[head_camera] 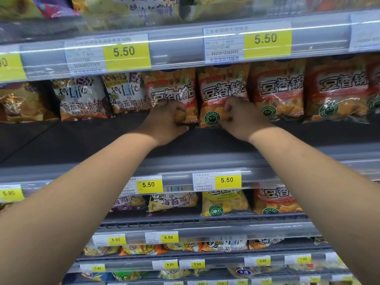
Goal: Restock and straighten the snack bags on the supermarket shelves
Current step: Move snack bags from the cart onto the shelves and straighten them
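Supermarket shelving fills the view, tier on tier of snack bags behind yellow price tags. Both bare arms reach up to the middle shelf (82, 140), and the action is dead ahead at twelve o'clock.

The left hand (166, 120) has its fingers curled round the bottom of the left 豆香锅巴 bag (172, 87). The right hand (240, 118) pinches the lower front of the right 豆香锅巴 bag (223, 85), just at three o'clock of the first. Both orange bags stand upright, side by side and touching.

Further out at three o'clock, more orange bags (277, 89) of the same kind stand in line. At nine o'clock sit two white "Life" bags (80, 95) reading 番茄鸡味.

Progress looks about midway to me. The row is upright and faced, but it sits well back with a broad strip of dark deck showing in front. Pulling it forward and filling up seems left to do.

Overhead, the left 5.50 tag (126, 55) carries 105g and the right 5.50 tag (267, 41) shows 6920912342002. Lower tiers show 5.90 and 海苔鸡味. The finest tag print is probably product names, but it is too blurred to read.
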